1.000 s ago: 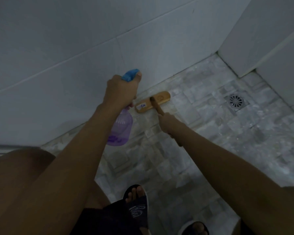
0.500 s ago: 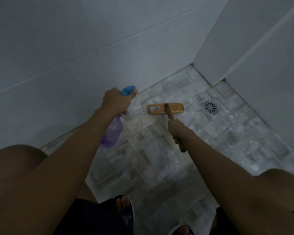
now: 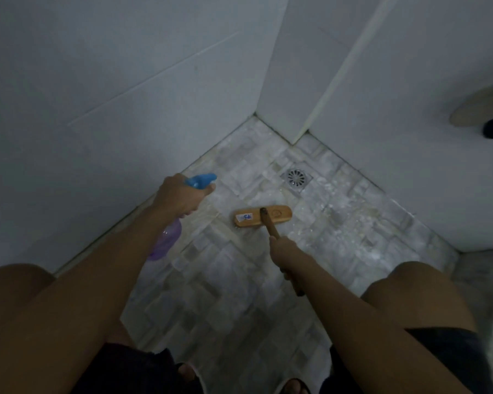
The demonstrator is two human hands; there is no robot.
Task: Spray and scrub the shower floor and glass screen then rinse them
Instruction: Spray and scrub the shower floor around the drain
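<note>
My left hand (image 3: 180, 196) grips a spray bottle (image 3: 167, 243) with a purple body and a blue trigger head (image 3: 201, 180), nozzle pointing right over the floor. My right hand (image 3: 285, 251) holds the wooden handle of a scrub brush, whose wooden head (image 3: 278, 216) rests bristles-down on the grey mosaic shower floor (image 3: 239, 294), just below the drain. The floor around the brush looks wet and speckled. No glass screen can be made out clearly in this dim view.
A square metal drain (image 3: 296, 177) sits near the far corner. White tiled walls (image 3: 111, 95) close in left and right. A round fitting (image 3: 484, 112) sticks out of the right wall. My knees and sandalled feet (image 3: 293, 388) fill the bottom edge.
The brush head has slid away from the left wall toward the drain. My left hand still holds the bottle. The view has tilted up and right, showing the corner.
</note>
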